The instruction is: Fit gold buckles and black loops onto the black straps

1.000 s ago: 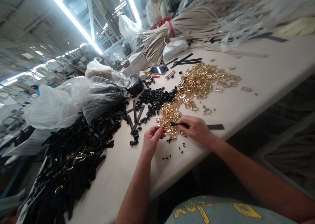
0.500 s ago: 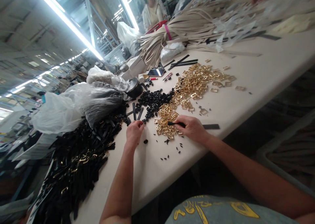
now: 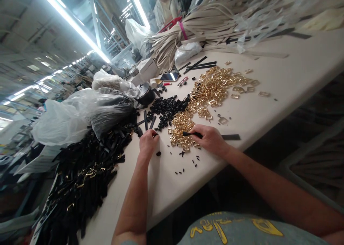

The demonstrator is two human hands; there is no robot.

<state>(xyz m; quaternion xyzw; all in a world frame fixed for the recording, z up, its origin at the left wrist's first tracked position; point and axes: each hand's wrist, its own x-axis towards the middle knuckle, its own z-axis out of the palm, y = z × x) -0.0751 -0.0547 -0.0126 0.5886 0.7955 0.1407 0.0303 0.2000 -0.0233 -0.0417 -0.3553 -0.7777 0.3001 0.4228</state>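
My left hand (image 3: 148,142) is closed in a pinch on a small black loop (image 3: 156,135), just in front of the pile of black loops (image 3: 168,108). My right hand (image 3: 211,138) is wrapped round a black strap (image 3: 195,134), whose tip points left over the near end of the gold buckles (image 3: 182,125). The strap's other part is hidden in the fist. A dark flat strip (image 3: 231,137) lies on the table just right of that hand. Below my left hand rests one black piece (image 3: 158,154).
Finished-looking black straps with gold buckles (image 3: 88,173) are heaped at the left under plastic bags (image 3: 63,116). A dark lidded pot (image 3: 145,94), a phone (image 3: 170,76) and beige straps (image 3: 209,20) are farther back. Tiny dark bits (image 3: 195,162) dot the near table (image 3: 172,194). A person (image 3: 165,10) is beyond.
My left hand has turned slightly and drawn a little away from the loop pile, with a small black loop now showing at its fingertips. My right hand keeps the strap nearly still.
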